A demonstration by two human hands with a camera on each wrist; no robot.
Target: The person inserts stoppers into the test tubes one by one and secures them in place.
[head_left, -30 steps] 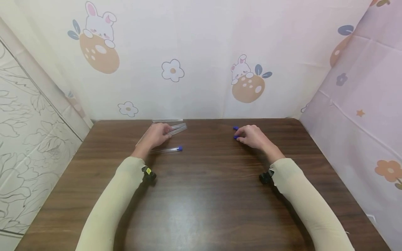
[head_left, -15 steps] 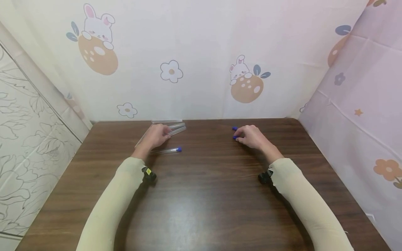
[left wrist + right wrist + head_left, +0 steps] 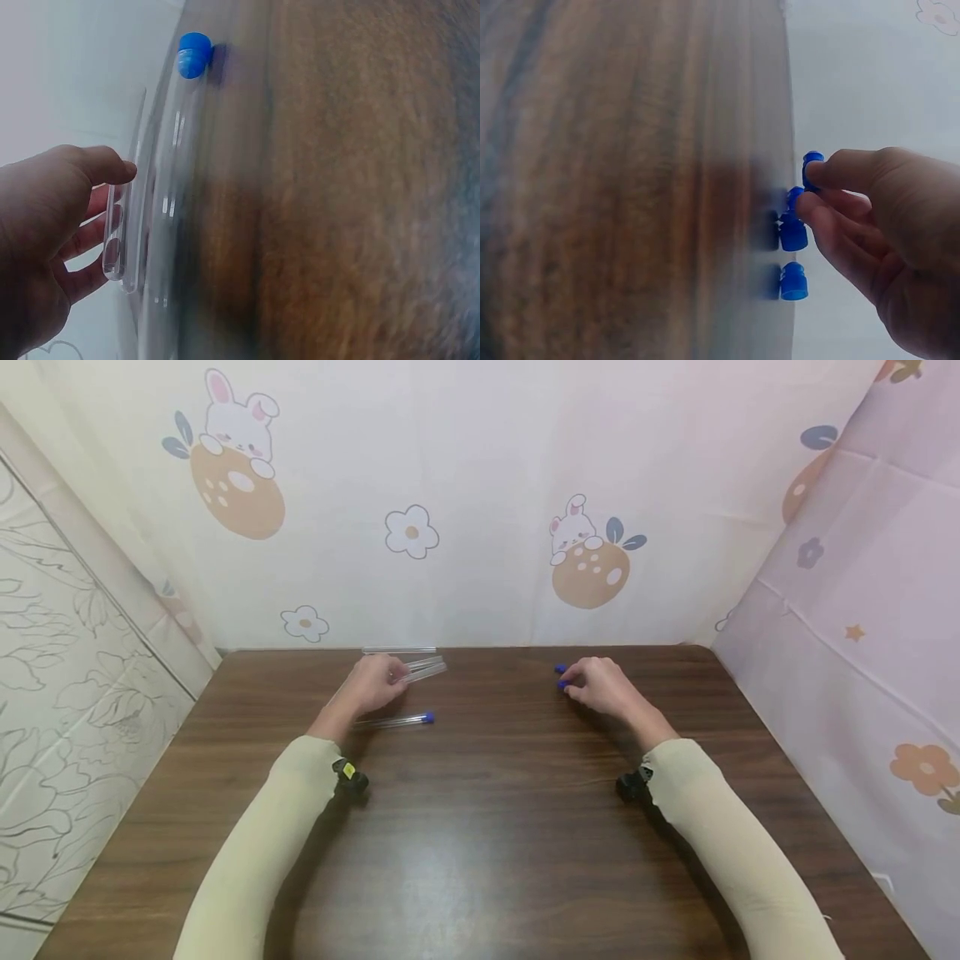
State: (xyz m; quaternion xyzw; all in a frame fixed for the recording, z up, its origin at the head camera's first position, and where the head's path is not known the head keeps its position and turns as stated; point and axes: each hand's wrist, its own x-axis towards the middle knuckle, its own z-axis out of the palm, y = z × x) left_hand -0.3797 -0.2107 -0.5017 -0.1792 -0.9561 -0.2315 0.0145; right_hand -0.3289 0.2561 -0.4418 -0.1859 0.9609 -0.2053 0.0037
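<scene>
My left hand (image 3: 378, 683) pinches a clear test tube (image 3: 115, 232) between thumb and fingers, its rounded end towards the palm side. Close beside it lies a second clear tube (image 3: 135, 255), overlapping it in the left wrist view. Nearer me rests a tube with a blue stopper (image 3: 194, 56) in its mouth. At the right, my right hand (image 3: 600, 683) pinches a small blue stopper (image 3: 812, 161) between thumb and fingertip, raised off the table. Several loose blue stoppers (image 3: 793, 281) sit just under and beside those fingers, partly hidden by them.
Another clear tube (image 3: 399, 650) lies along the back edge of the brown wooden table (image 3: 480, 793). A patterned curtain (image 3: 480, 460) hangs right behind that edge, and more cloth (image 3: 862, 652) hangs at the right. Wrist cameras (image 3: 633, 785) sit low under both sleeves.
The tube in my left hand has come up a little from the others, and the left forearm has shifted slightly left. My right hand has raised its stopper slightly.
</scene>
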